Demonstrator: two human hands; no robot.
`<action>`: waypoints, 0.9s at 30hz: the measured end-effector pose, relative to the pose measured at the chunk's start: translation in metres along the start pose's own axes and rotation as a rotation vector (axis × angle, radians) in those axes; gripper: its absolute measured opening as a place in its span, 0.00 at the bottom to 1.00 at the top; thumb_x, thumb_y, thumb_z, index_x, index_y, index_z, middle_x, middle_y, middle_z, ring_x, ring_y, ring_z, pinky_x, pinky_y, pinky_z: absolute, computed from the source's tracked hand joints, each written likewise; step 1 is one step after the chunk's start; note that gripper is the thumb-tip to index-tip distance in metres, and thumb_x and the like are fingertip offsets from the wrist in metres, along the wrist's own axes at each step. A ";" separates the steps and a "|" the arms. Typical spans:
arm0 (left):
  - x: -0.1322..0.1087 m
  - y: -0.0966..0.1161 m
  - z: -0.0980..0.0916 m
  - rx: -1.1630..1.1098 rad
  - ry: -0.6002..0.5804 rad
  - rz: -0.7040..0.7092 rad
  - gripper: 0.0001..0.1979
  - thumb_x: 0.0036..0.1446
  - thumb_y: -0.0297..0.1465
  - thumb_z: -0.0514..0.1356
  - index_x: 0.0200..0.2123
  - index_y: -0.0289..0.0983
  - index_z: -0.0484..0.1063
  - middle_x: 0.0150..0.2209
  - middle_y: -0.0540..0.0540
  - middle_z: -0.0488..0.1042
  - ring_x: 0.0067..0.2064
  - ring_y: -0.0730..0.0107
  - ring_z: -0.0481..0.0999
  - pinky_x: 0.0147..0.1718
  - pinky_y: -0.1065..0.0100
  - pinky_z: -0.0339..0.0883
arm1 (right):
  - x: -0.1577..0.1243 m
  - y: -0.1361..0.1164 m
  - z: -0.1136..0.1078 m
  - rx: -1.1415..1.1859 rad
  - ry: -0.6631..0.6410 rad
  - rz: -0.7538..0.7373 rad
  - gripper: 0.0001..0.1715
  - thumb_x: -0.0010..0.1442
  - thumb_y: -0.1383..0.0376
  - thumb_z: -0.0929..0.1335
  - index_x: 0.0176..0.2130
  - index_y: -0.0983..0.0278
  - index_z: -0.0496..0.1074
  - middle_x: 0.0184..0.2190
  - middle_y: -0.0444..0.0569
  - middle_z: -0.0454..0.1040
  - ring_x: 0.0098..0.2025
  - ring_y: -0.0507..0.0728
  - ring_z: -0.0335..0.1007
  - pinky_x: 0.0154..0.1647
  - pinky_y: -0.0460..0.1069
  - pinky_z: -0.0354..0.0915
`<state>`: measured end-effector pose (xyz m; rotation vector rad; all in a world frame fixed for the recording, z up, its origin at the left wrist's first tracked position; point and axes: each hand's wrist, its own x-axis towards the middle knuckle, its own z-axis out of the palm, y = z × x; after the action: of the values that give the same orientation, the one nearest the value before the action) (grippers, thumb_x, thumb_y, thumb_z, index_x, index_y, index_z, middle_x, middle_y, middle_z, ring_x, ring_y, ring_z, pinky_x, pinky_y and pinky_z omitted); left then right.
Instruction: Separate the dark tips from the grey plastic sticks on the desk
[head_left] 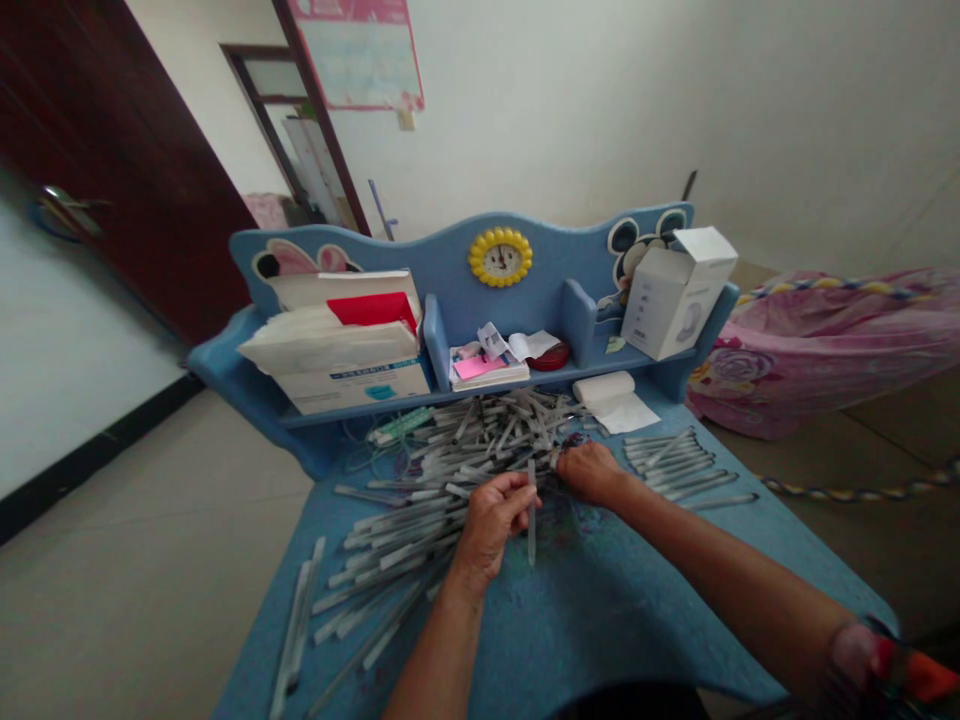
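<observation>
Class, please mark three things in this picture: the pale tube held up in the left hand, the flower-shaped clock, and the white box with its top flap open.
Pale tube [532, 535]: head view, on its lower half.
Flower-shaped clock [501, 262]: head view, on its dial.
White box [657, 303]: head view, on its front side.

Head-worn; looks forward, down at desk [592, 630]

One left hand [484, 530], one right hand [591, 473], one held tube [532, 540], one worktop [540, 640], one clock [500, 257], two boxes [660, 305], one dark-red door [112, 150]; the heaped tubes [525, 418] overlap too much to count.
</observation>
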<state>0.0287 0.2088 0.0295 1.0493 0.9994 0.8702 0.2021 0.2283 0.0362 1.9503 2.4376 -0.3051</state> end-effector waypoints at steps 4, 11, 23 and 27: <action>0.000 -0.001 0.001 0.070 -0.009 0.049 0.13 0.43 0.35 0.63 0.32 0.33 0.73 0.23 0.50 0.73 0.17 0.82 0.60 0.17 0.77 0.51 | -0.018 0.020 -0.006 0.211 0.076 0.068 0.05 0.46 0.74 0.66 0.27 0.69 0.71 0.27 0.57 0.75 0.32 0.61 0.73 0.31 0.51 0.65; 0.001 -0.008 0.007 0.191 -0.035 0.153 0.10 0.42 0.33 0.63 0.30 0.34 0.75 0.23 0.51 0.72 0.22 0.77 0.65 0.22 0.74 0.58 | -0.039 0.012 -0.026 1.340 0.321 0.052 0.14 0.51 0.56 0.66 0.28 0.66 0.65 0.20 0.42 0.71 0.13 0.47 0.59 0.13 0.42 0.55; -0.003 -0.006 0.012 0.230 -0.063 0.188 0.08 0.43 0.32 0.63 0.29 0.34 0.74 0.21 0.53 0.68 0.22 0.77 0.63 0.21 0.74 0.57 | -0.039 -0.012 -0.026 1.573 0.293 0.027 0.13 0.46 0.59 0.70 0.26 0.66 0.66 0.18 0.41 0.71 0.11 0.46 0.59 0.11 0.41 0.52; -0.004 -0.004 0.011 0.236 -0.053 0.196 0.08 0.42 0.32 0.63 0.28 0.34 0.74 0.19 0.54 0.66 0.20 0.77 0.62 0.20 0.74 0.56 | -0.040 -0.015 -0.025 1.561 0.301 0.022 0.12 0.47 0.60 0.70 0.26 0.66 0.66 0.16 0.40 0.70 0.11 0.46 0.58 0.10 0.41 0.51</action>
<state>0.0382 0.2010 0.0290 1.3820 0.9825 0.8927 0.2001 0.1902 0.0680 2.3246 2.3878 -2.6826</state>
